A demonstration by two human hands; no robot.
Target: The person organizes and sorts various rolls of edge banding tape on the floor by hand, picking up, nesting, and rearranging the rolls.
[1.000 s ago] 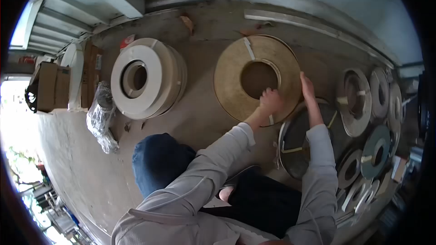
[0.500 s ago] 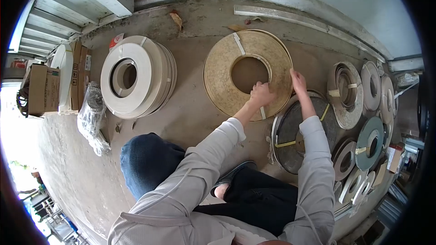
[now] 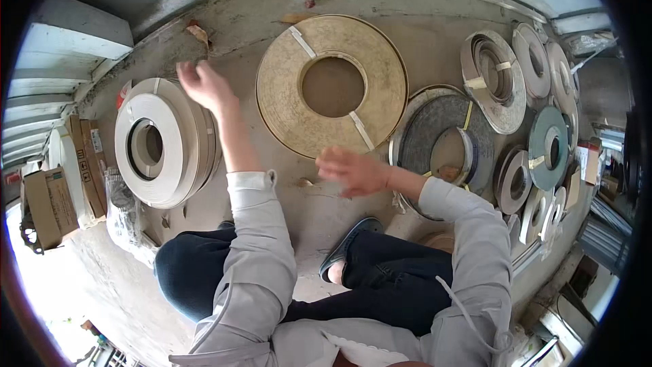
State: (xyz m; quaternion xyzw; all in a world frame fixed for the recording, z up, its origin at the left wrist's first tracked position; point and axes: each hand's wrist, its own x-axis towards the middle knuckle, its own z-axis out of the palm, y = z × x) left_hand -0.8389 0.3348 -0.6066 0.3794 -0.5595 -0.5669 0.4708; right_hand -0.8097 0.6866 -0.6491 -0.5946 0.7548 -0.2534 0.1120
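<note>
Change noted: a half second ago both your hands are on the tan coil [image 3: 385, 81], left at its inner edge and right at its outer rim; now that two-handed hold is gone. The coil lies flat on the floor [image 3: 292, 224] ahead of you, between the pale coil stack [image 3: 172, 143] and the dark grey coil [image 3: 422, 129], with two white strips [image 3: 302, 42] across its band. It appears to rest unaided, which I judge to mean that part of the handling is released.

Left hand [image 3: 209, 88]: raised beside the upper part of the pale stack, fingers loosely extended, nothing visible in them. Contact with the stack: cannot tell.

Right hand [image 3: 360, 173]: at the near edge of the tan coil, motion-blurred; fingers partly bent and loosely apart, nothing visible in them. Whether the fingertips touch the rim: cannot tell.
</note>
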